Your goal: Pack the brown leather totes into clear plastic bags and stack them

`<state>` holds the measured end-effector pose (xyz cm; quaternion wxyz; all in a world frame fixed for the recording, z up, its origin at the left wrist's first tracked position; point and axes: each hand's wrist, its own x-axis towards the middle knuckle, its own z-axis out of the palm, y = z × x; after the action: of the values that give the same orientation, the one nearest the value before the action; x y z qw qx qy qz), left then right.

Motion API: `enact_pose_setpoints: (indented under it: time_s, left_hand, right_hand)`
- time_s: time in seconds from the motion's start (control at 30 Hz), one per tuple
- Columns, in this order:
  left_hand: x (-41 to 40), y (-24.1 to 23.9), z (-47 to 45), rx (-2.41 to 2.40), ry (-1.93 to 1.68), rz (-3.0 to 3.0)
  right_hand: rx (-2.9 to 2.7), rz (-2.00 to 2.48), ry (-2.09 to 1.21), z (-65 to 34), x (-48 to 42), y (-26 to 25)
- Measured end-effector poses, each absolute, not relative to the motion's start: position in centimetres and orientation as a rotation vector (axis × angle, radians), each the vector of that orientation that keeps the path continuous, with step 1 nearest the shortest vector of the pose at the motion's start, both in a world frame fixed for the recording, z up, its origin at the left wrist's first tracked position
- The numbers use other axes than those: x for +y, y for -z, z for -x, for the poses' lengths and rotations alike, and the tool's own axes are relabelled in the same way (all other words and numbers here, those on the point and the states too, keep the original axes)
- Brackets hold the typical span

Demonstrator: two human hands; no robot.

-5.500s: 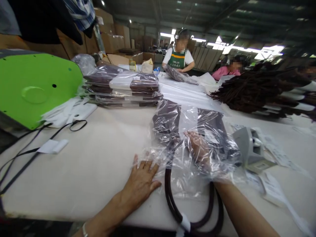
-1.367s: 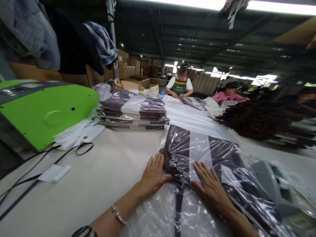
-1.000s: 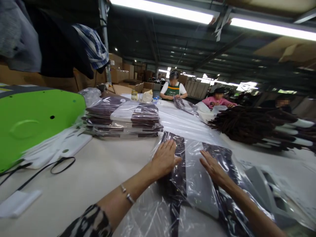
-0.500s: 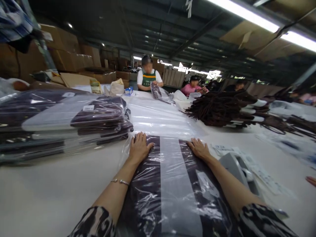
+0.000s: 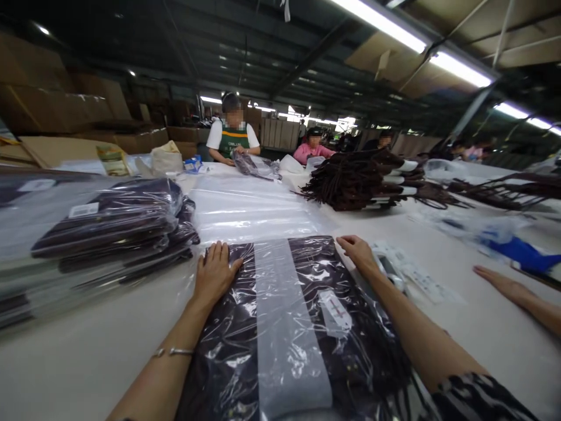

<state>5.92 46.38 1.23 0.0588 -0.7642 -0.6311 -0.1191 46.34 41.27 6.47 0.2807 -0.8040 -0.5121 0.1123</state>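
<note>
A dark brown folded fabric piece in a clear plastic bag [image 5: 232, 351] lies before me, a pale band [image 5: 284, 316] down its middle. Under the film, right of the band, shows a white tag [image 5: 336, 311]. My left hand [image 5: 215, 273] rests flat on the bag's far left corner, fingers stretched out. At the far right corner is my right hand [image 5: 360, 255], thumb and fingers somewhat apart beside the bag's edge; whether it touches the film is unclear. Beyond the bag, flat clear plastic sheets [image 5: 258, 204] cover the table.
Bagged brown pieces are stacked [image 5: 118, 219] on the left. A brown fringed pile [image 5: 355, 178] stands at the back right. Near my right arm are a grey device [image 5: 389, 270] and a label sheet [image 5: 421, 275]. Another person's hand [image 5: 504, 283] reaches in at right. Co-workers sit across.
My view has turned right. My right hand has shifted from lying on the bag's top to its right edge. The left hand stays on the left corner. More of another person's arm shows.
</note>
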Motion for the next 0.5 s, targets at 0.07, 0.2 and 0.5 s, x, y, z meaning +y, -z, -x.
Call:
enact_pose_setpoints:
  time_s: [0.07, 0.2, 0.5]
  left_hand:
    - [46.5, -1.2, -5.9, -1.927, 0.34, 2.314]
    - [46.7, -1.3, -5.8, -1.933, 0.314, 2.326]
    - [47.4, -1.7, -5.5, -2.024, 0.303, 2.375]
  right_hand:
    - [-1.356, 2.21, -0.37, -47.0, 40.5, -6.8]
    - [-1.347, 2.296, -0.409, -46.2, 40.9, -6.8]
    - [-1.248, 2.233, -0.444, -44.6, 42.4, -6.9]
